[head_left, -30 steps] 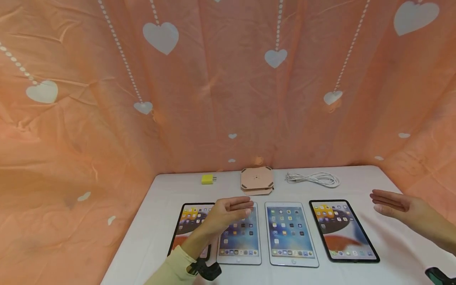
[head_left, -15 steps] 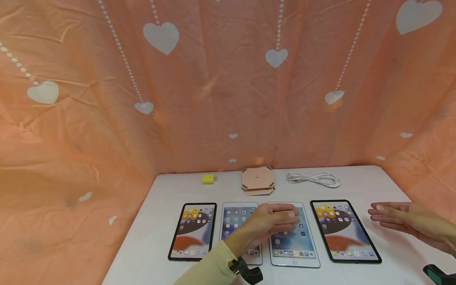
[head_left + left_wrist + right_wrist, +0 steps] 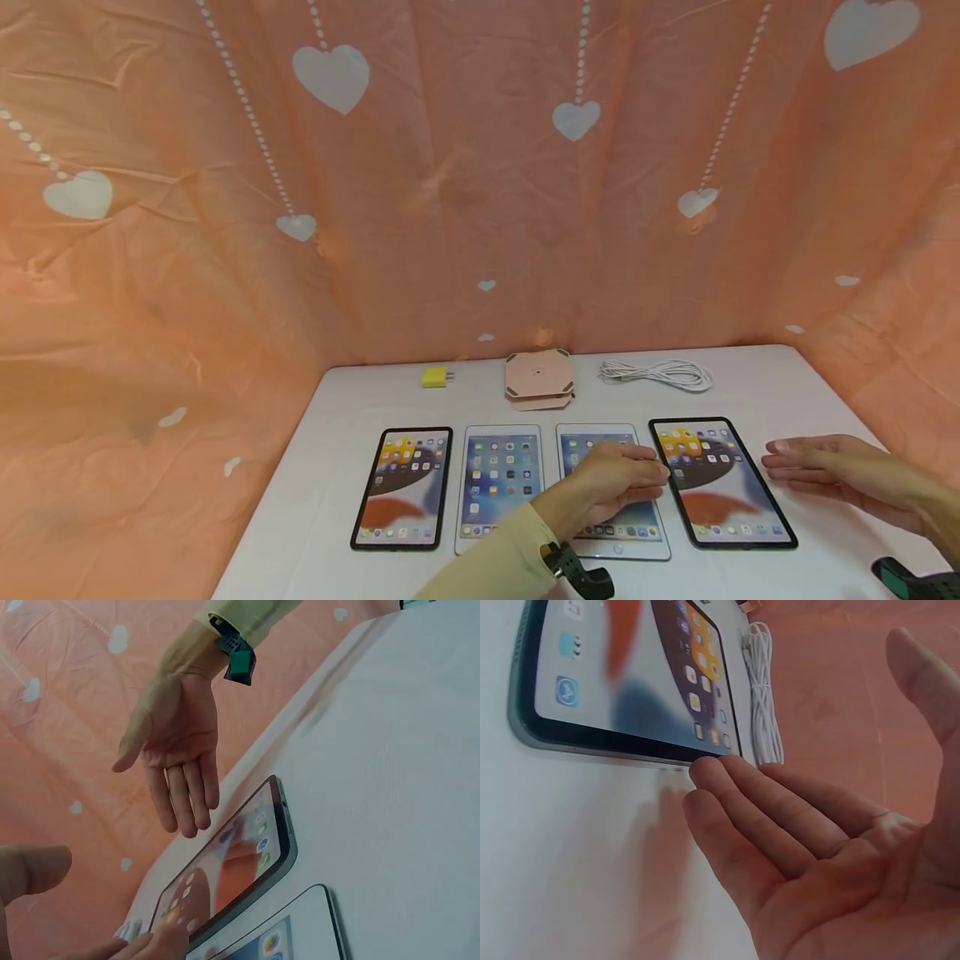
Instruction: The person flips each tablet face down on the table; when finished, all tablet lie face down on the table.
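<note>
My left hand (image 3: pixel 611 483) is above the right-hand white-framed tablet (image 3: pixel 618 550), its straight fingers pointing right toward the black-framed tablet (image 3: pixel 723 483) at the row's right end. The hand hides part of the white tablet's screen. To the right of that black tablet is my right hand (image 3: pixel 851 471), fingers extended and palm turned inward. In the right wrist view, the right fingertips (image 3: pixel 705 776) appear close to the black tablet's (image 3: pixel 615 739) edge; whether they touch is unclear. Neither hand holds anything. In the left wrist view, only the left thumb (image 3: pixel 34 870) and some fingertips show.
Left in the row lie another white-framed tablet (image 3: pixel 502 467) and another black-framed one (image 3: pixel 405 487). Behind them are a yellow plug adapter (image 3: pixel 434 377), a pink folded stand-like plate (image 3: pixel 540 375) and a coiled white cable (image 3: pixel 660 375). An orange heart-patterned curtain (image 3: pixel 450 208) borders the white table (image 3: pixel 322 467).
My left hand has swept rightward over the row, from the left tablets to the right-hand white one. The right hand has turned and moved slightly left and down. The tablets stay put.
</note>
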Demonstrator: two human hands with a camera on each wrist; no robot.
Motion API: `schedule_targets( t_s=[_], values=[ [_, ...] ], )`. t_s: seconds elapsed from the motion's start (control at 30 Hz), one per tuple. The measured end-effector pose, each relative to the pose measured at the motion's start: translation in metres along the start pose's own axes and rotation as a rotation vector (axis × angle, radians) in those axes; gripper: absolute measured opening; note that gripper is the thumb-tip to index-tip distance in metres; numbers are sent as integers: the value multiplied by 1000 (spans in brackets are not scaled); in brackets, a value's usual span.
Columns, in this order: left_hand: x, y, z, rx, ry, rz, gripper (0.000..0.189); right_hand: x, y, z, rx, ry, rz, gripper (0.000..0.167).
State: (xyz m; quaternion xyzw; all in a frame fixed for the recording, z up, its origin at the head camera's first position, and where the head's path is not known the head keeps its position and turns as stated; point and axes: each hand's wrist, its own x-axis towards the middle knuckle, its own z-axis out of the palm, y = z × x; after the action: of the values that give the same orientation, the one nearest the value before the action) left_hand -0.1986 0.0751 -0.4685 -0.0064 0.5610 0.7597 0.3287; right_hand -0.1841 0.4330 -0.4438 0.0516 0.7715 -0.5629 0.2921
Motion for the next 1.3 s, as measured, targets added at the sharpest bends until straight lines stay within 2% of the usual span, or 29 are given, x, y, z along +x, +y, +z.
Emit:
schedule_targets(
  t_s=[0.13,0.2,0.33,0.5,0.67,0.77,0.93,1.07,1.17,1.3],
  values=[
    [8,-5,12,33,103,-38,28,5,1,8,-23,50,45,70],
    [10,-6,16,45,144,-58,20,6,3,9,-12,50,54,71],
    [11,-7,24,62,172,-66,9,7,8,8,31,20,31,67],
    [12,-7,31,82,183,-59,12,9,11,9,61,42,38,66],
    [15,-10,37,76,235,-56,20,9,13,12,102,102,83,69],
    [18,-11,38,66,261,-66,25,8,13,14,120,106,82,69],
    [20,-9,38,53,251,-88,27,6,12,16,163,117,83,74],
    [22,-12,39,1,229,-94,26,4,11,19,189,135,146,79],
    [24,-16,40,-70,178,-93,24,0,7,19,156,121,179,94],
    [27,-21,43,-118,56,-109,25,-6,0,8,84,98,175,109]
  ],
)
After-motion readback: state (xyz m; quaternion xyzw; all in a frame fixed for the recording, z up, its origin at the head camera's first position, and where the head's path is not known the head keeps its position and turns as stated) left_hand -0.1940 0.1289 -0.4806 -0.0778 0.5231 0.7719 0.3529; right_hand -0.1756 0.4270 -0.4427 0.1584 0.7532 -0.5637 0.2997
